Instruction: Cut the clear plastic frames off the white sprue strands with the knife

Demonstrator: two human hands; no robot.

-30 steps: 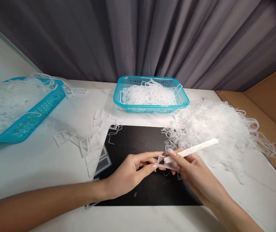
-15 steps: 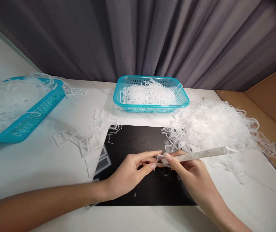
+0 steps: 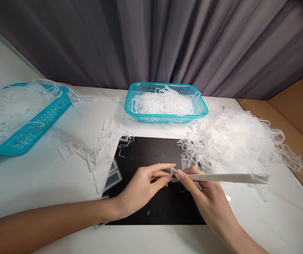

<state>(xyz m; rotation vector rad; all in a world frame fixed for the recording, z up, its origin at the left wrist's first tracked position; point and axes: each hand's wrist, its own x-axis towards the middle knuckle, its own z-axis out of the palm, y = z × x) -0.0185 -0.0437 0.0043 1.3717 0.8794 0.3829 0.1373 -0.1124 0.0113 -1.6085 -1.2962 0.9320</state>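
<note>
Right now you're pinching a small translucent frame (image 3: 172,171) between the thumb and fingertips of your left hand (image 3: 137,188), while your right hand (image 3: 207,190) is gripping a white stick (image 3: 228,178), its thumb closing down near the tip beside the frame. Your fingers are covering that tip, so its edge isn't showing; if it's sharp, a slip could be nicking your left thumb, since both hands are working so close together. Too much pressure could be bending so thin a piece, and a loose pinch could be dropping it. Under your hands a black mat (image 3: 151,151) is lying on a white marbled tabletop (image 3: 69,187), with loose pieces (image 3: 93,160) scattering left of it. Beyond your hands a blue basket (image 3: 164,119) is holding white strips (image 3: 164,102), and a pale heap (image 3: 233,137) is spreading just past your right hand. Behind everything a grey curtain (image 3: 88,42) is hanging
</note>
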